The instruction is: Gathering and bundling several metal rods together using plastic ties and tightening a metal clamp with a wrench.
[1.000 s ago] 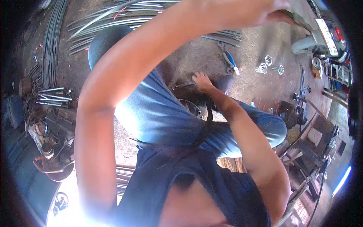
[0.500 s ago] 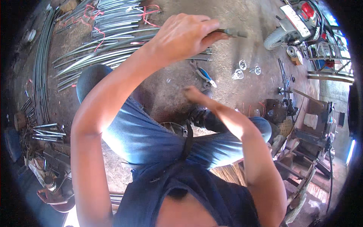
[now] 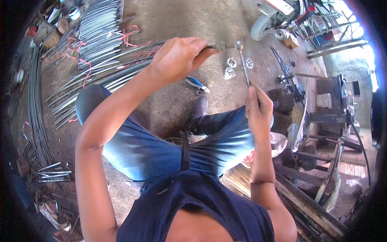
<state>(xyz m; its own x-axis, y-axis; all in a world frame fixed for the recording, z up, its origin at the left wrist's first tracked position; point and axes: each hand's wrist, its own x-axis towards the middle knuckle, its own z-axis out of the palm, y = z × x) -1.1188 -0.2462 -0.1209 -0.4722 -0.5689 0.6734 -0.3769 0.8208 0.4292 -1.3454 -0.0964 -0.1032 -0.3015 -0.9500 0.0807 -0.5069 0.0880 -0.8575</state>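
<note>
Lifted wrench [image 3: 243, 60] off the floor [image 3: 225, 94], clamped in right hand [image 3: 259, 107]. Gripping dark metal piece [image 3: 223, 46] in left hand [image 3: 179, 54].

Wrench [image 3: 244, 63]: smooth, glossy metal. Bundled rods [image 3: 98, 36]: shiny metal. Floor [image 3: 173, 20]: rough, matt. Jeans [image 3: 147, 151]: matt cloth.

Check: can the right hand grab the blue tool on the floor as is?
Probably not: the right hand grips a wrench, so it looks occupied, though the blue tool is in plain view.
</note>
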